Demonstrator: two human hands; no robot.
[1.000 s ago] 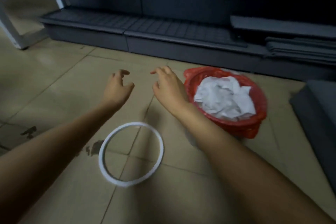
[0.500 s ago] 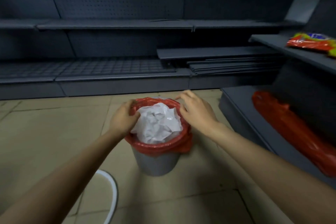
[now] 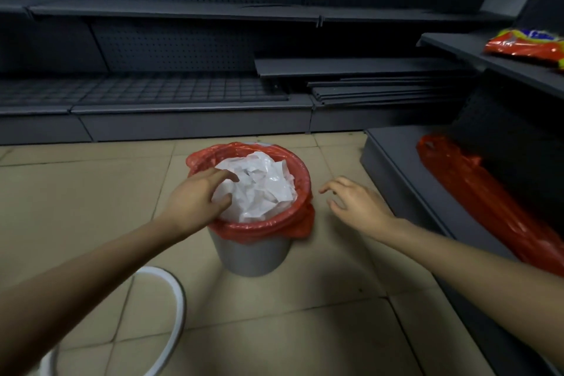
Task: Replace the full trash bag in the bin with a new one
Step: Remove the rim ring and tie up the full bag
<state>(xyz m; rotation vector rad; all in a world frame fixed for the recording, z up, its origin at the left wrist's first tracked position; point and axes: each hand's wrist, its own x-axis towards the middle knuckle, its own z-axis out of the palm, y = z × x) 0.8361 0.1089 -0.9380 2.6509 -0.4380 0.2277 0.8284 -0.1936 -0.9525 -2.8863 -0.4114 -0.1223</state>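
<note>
Bin: grey bin [image 3: 251, 256] stands upright on the tiled floor [image 3: 320, 314], in front of the dark shelving [image 3: 183, 122].
Full bag: red trash bag [image 3: 300, 180] lines the bin, its edge folded over the rim, with a loose bunch hanging at the right side.
Contents: crumpled white paper [image 3: 259, 189] fills the bag up to the rim.
Left hand: left hand [image 3: 195, 201] lies over the left part of the rim, fingers a little bent and spread, fingertips on the white paper; thumb sits near the bag's edge. Whether it pinches the plastic cannot be told.
Right hand: right hand [image 3: 355, 203] hangs just to the right of the bin, apart from it, fingers loosely curved and spread, holding nothing.
Ring: white ring [image 3: 175, 314] lies flat on the floor at the lower left, near the left forearm, only partly in view.
Other red bag: long red plastic bag [image 3: 488, 201] lies on the low grey shelf base [image 3: 396, 162] at the right, well apart from the bin.
Packet: orange and yellow packet [image 3: 528, 46] rests on the upper shelf at the right edge.
Boards: flat dark shelf boards [image 3: 381, 85] are stacked on the bottom shelf behind the bin.
</note>
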